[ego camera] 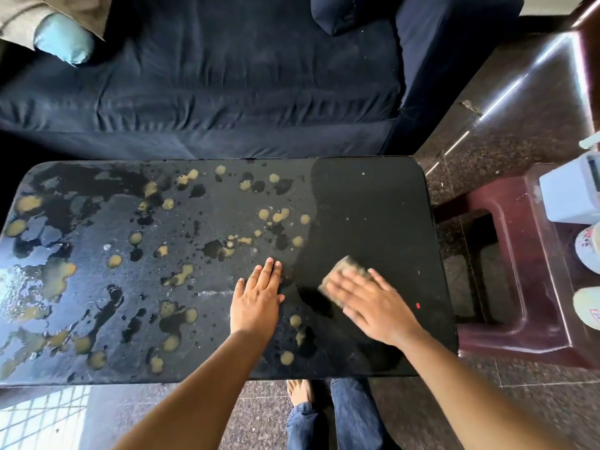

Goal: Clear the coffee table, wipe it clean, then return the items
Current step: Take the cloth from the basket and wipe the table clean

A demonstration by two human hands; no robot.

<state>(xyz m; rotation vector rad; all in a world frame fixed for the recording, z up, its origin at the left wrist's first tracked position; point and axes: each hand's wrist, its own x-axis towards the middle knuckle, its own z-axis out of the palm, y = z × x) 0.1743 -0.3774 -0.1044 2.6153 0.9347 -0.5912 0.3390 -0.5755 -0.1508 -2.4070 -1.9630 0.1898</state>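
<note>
Right hand presses a sponge on the coffee table; left hand lies flat (fingers spread).

A home living room: sofa behind coffee table.

There is one view only, from a wide-angle camera on the person's head. It looks forward and steeply down on the table, almost from above, and stands close to the near edge. The whole top fits in the frame; only the near left corner is cut by the frame edge. The lens bends the table edges outward. Both forearms enter from the bottom of the frame, and the person's legs show just under the near edge. Beyond the far edge the view reaches a sofa; past the right edge it shows a stool and the floor.
</note>
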